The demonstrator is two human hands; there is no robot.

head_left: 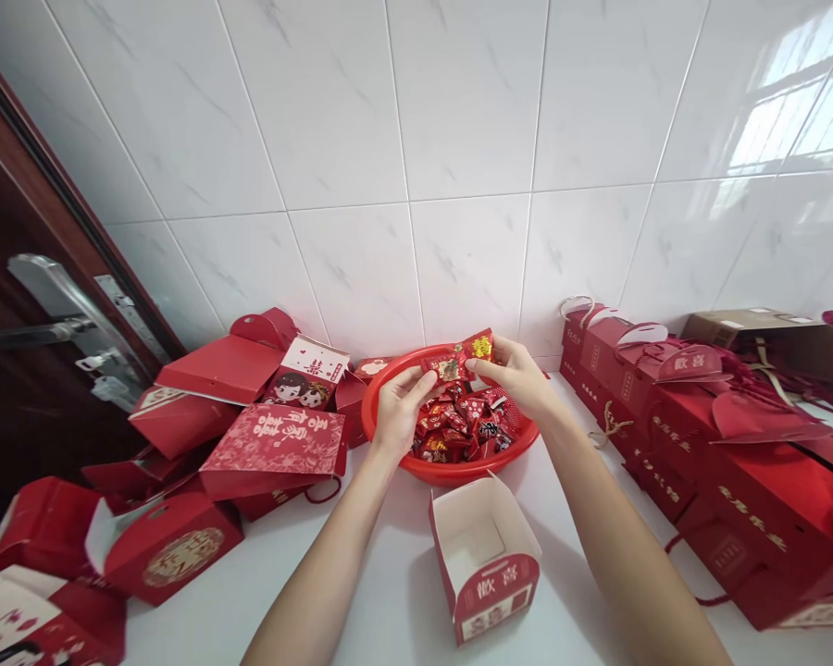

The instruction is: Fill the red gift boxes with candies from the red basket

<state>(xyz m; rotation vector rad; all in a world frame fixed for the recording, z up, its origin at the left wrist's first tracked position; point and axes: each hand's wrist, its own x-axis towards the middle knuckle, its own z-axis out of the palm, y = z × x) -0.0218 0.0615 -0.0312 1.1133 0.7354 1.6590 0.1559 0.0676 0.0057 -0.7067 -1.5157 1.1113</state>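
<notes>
A red plastic basin point(439, 477) holds many red-wrapped candies point(458, 424). Above its left part, my left hand point(401, 407) pinches a small red candy packet point(450, 370). My right hand point(517, 375) is closed on a red packet with yellow print point(481, 347), held over the back of the basin. The two packets meet or overlap between my hands. In front of the basin stands an open red and white box point(484, 555), its white inside facing up with nothing visible in it.
Red gift boxes point(278, 439) pile up on the left, beside a dark door with a metal handle point(76, 319). Rows of closed red boxes point(680, 435) line the right, with a brown carton point(770, 338) behind. A tiled wall point(465, 259) rises behind the basin.
</notes>
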